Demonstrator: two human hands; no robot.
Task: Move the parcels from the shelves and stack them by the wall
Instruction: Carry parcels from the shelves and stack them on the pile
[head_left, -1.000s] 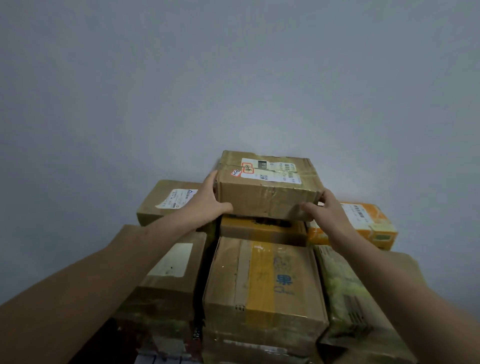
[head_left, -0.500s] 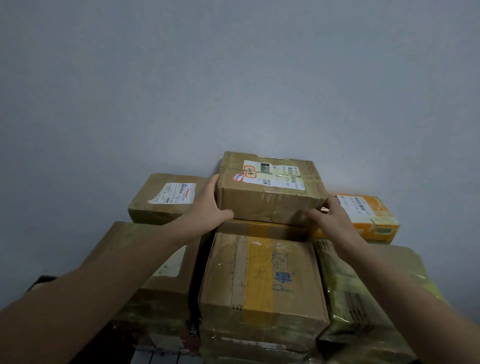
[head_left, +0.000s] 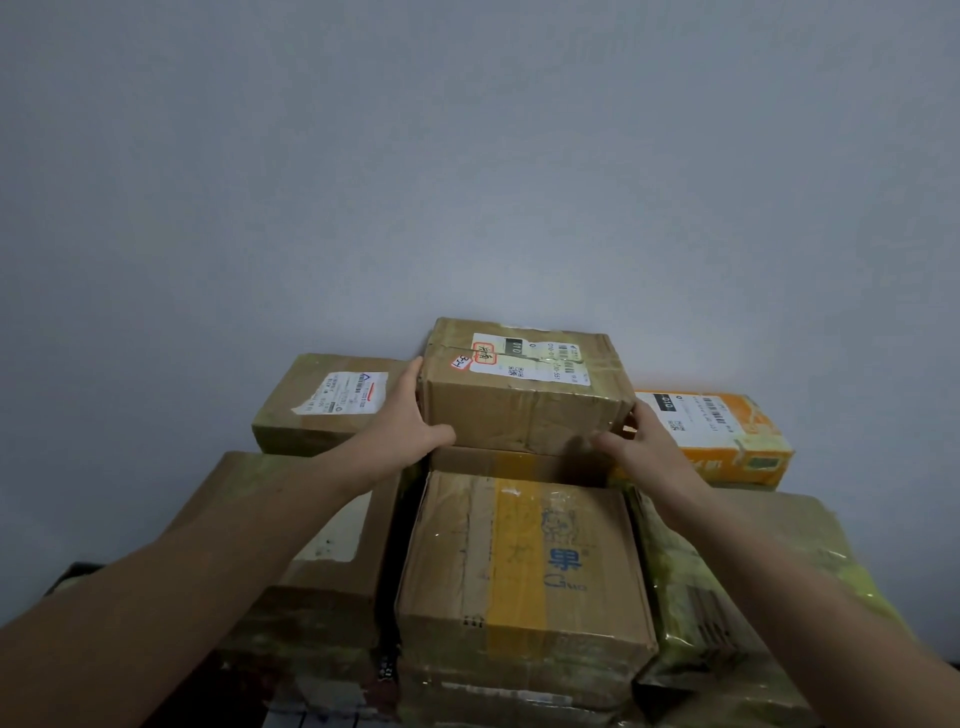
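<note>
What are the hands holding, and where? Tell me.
The top brown parcel: left hand on its left end, right hand at its right front corner.

Dim, cool light leaves the wall (head_left: 478, 156) evenly grey, parcels (head_left: 522, 561) murky, edges curved by wide-angle distortion.

Top parcel (head_left: 524, 387) sits against the grey wall (head_left: 467, 156) on a flat box (head_left: 498, 462). Left hand (head_left: 405, 415) grips its left side, right hand (head_left: 644, 441) its right corner (orange carton (head_left: 727, 436) just beside).
</note>
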